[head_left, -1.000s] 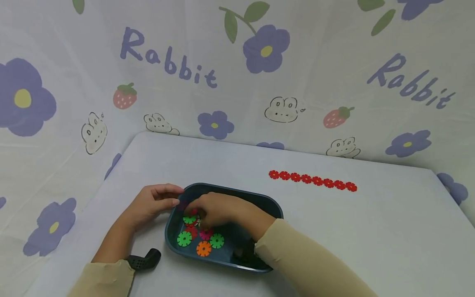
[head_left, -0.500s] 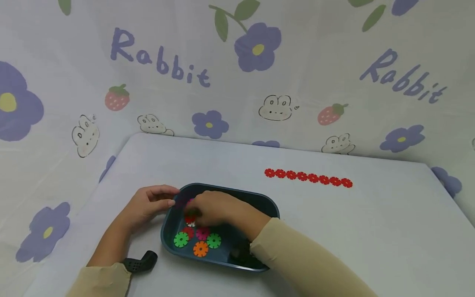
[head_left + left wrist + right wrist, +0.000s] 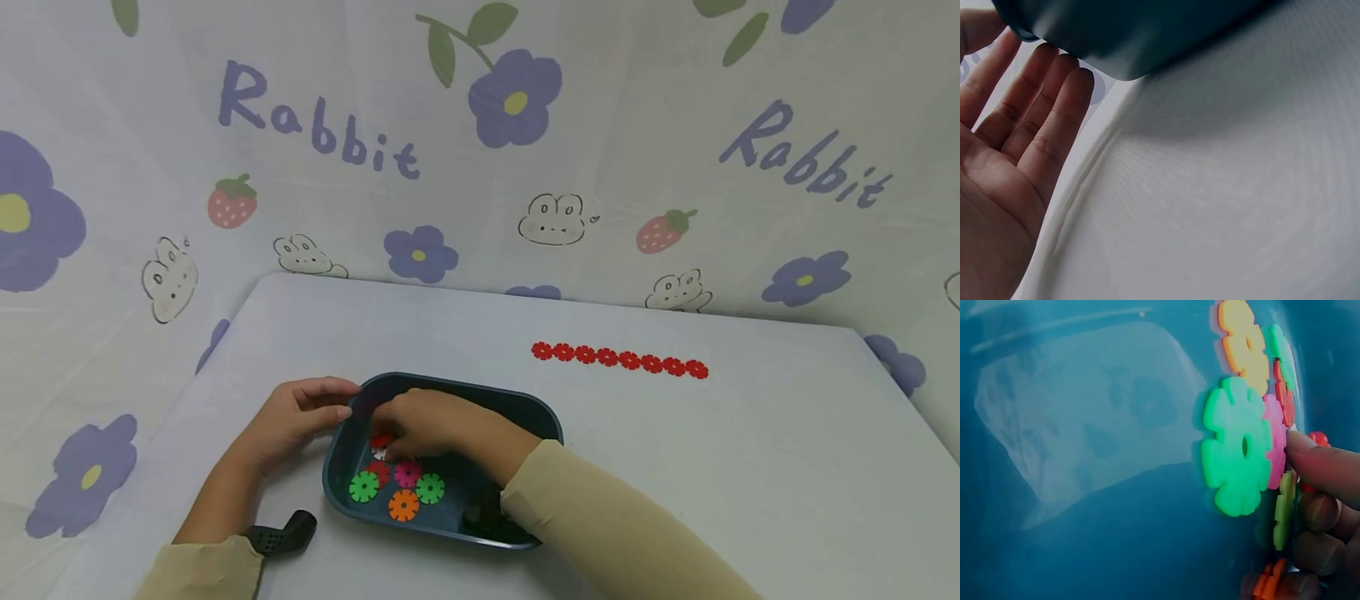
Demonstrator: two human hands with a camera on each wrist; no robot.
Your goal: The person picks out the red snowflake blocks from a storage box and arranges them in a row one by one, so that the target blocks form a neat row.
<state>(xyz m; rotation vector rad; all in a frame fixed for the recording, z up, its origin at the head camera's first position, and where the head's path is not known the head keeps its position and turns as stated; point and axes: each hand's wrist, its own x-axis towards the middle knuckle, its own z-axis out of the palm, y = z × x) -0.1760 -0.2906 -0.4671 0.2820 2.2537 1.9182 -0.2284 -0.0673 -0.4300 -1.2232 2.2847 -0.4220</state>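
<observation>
A dark blue-green tray (image 3: 517, 408) holds several flower-shaped plastic discs with notched edges. My right hand (image 3: 435, 421) reaches into its left part, fingers curled down among the discs. Close by in the right wrist view are the thumb (image 3: 1322, 465), a red disc (image 3: 1319, 439) and a yellow-green disc (image 3: 1284, 509); I cannot tell whether the fingers pinch one. A green disc (image 3: 1238, 450) overlaps a pink disc (image 3: 1275, 440) there. At the tray's left end, my left hand (image 3: 296, 417) has its thumb and fingertips at the rim, the other fingers loosely extended in the left wrist view.
Behind the tray, a straight row of red discs (image 3: 618, 358) lies on the white table (image 3: 712, 475). A patterned cloth (image 3: 465, 192) hangs beyond the table's far edge. A black wrist device (image 3: 283, 533) sits on the left wrist.
The right hand stays in the tray, its fingers working over the discs at the left. A green disc seen beside them a second ago is now hidden. The left hand keeps its place.
</observation>
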